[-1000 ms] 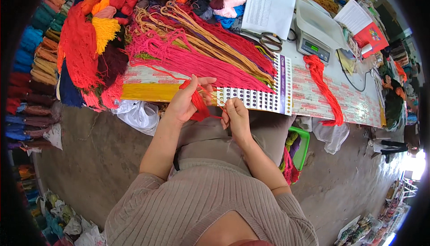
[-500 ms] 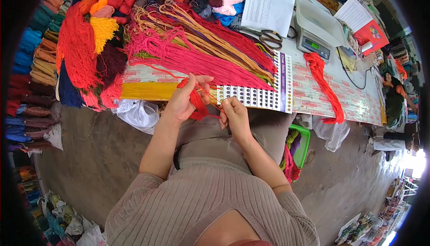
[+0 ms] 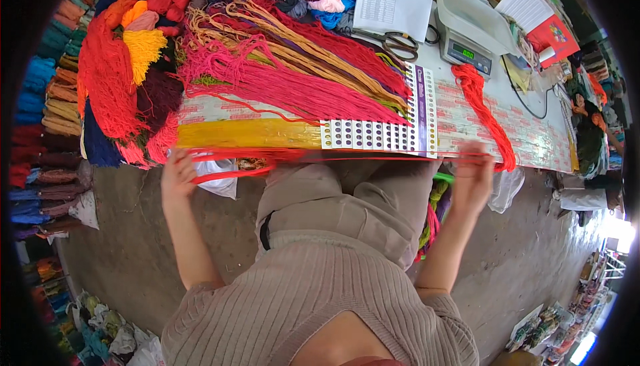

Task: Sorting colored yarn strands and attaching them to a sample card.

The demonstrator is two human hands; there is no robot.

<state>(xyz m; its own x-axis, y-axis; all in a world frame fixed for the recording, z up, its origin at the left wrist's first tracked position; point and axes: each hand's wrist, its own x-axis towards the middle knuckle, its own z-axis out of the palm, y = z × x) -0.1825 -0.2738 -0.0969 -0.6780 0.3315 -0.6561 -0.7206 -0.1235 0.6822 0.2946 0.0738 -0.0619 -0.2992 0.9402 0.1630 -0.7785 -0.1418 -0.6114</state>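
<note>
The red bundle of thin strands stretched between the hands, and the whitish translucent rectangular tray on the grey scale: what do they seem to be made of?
Red bundle: probably soft yarn, rather matte, as flexible strands run side by side; blur hides whether cotton, wool or synthetic.
Whitish tray: likely moulded plastic, fairly smooth, judging by its translucent walls and rounded corners.

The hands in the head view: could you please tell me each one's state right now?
Left hand: closed, holding one end of the stretched red yarn.
Right hand: closed on the yarn's other end, fingers blurred.
</note>
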